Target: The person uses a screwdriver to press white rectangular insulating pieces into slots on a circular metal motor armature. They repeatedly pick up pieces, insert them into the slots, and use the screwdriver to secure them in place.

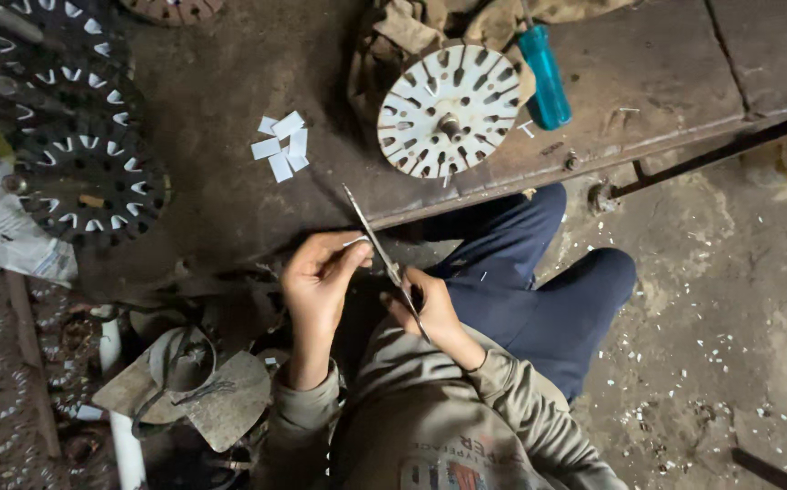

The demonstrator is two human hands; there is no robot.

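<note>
My right hand [430,308] grips the handles of a pair of metal scissors [373,236], whose blades point up and to the left over the edge of the dark workbench [230,82]. My left hand [321,281] pinches a small white paper strip [354,241] right against the blades. A little pile of cut white paper pieces [282,147] lies on the bench above my hands. Further right on the bench rests a round white slotted stator disc [448,111].
A blue-handled screwdriver [544,74] lies beside the disc, with crumpled cloth [421,23] behind it. Dark slotted discs [85,172] are stacked at left. My knees in blue trousers [539,281] are below the bench. White scraps litter the concrete floor [729,299].
</note>
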